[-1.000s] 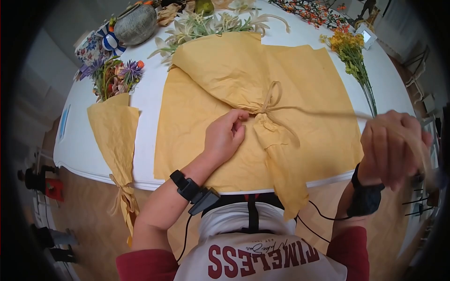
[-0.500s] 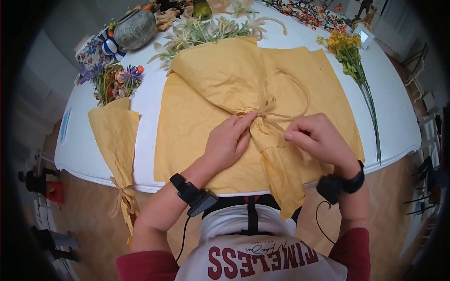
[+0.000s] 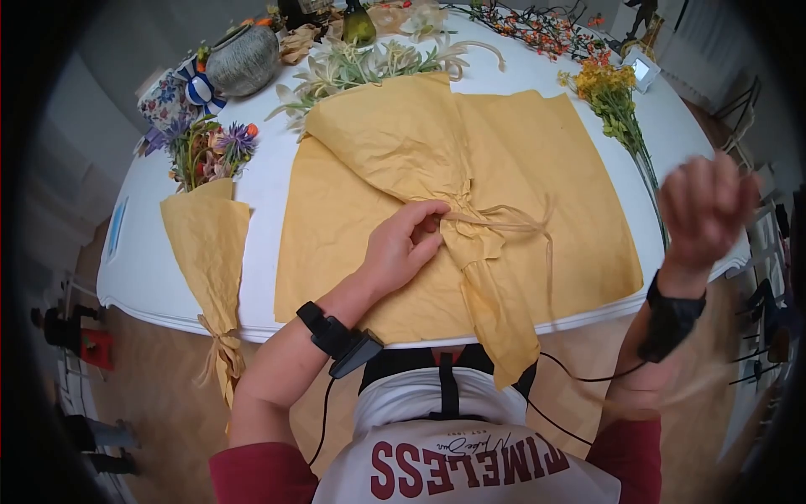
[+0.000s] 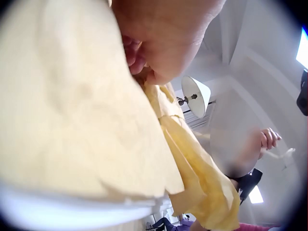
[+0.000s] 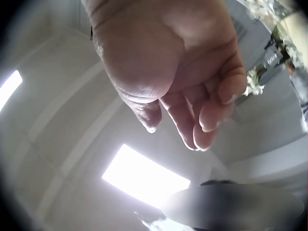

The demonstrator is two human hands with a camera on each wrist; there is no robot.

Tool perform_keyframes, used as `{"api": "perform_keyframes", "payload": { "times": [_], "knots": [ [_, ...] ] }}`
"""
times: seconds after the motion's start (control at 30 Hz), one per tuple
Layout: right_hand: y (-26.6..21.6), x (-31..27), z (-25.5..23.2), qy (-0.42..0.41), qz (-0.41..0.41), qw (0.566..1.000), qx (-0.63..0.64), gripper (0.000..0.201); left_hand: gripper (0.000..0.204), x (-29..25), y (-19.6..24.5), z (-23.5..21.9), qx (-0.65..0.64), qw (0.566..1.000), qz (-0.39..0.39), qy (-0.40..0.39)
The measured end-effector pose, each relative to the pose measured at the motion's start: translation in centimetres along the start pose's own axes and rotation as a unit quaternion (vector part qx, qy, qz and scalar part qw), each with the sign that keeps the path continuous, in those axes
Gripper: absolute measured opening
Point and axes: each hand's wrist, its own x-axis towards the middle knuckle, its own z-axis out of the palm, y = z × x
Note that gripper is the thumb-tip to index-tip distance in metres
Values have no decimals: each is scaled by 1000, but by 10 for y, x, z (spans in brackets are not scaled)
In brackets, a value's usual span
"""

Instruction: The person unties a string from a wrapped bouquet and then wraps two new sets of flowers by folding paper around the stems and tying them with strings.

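Observation:
A bouquet wrapped in yellow-brown paper (image 3: 395, 139) lies slanted on the sheet, its neck gathered and tied with a thin tan ribbon (image 3: 495, 221). At this neck my left hand (image 3: 401, 244) pinches the ribbon with curled fingers; the paper hides part of its fingertips in the left wrist view. White-green flowers (image 3: 369, 63) show at the wrap's top. Raised at the right, apart from the bouquet, is my right hand (image 3: 703, 206). In the right wrist view its fingers (image 5: 202, 118) bend loosely away from the thumb, with nothing between them. A blurred strand hangs below this arm.
Under the bouquet lies a flat yellow paper sheet (image 3: 579, 210) on the white table (image 3: 260, 227). A second wrapped bouquet (image 3: 206, 244) overhangs the front edge at left. Yellow flowers (image 3: 609, 92) lie at right. A grey pot (image 3: 243, 60) and orange-berried branches (image 3: 537, 29) stand farther back.
My right hand came in from the right to the ribbon by the knot, then swung back out right and up. The ribbon's loop has collapsed into strands lying rightward. My left hand stays at the neck.

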Motion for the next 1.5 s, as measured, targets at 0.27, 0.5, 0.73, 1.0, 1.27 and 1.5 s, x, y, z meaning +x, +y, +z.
{"api": "perform_keyframes", "payload": {
  "times": [0.27, 0.5, 0.73, 1.0, 1.27, 1.5],
  "knots": [
    [134, -10, -25, -13, 247, 790, -561, 31, 10, 1, 15, -18, -18, 997, -57, -54],
    [124, 9, -40, -163, 384, 675, -608, 23, 11, -8, 11, -49, 20, 980, -160, -118],
    [-54, 117, -71, 129, 71, 910, -387, 21, 15, 5, -11, -63, -149, 961, -194, -127],
    [37, 165, -88, 15, 401, 810, -427, 12, 16, 12, -19, -67, -234, 938, -246, -62],
    [144, 244, -208, 253, -76, 793, -548, 21, 15, 13, -17, -63, -227, 938, -262, -24],
    [164, 168, -134, -55, 287, 734, -613, 18, 17, 12, -19, -62, -217, 941, -259, -15]
  ]
}}
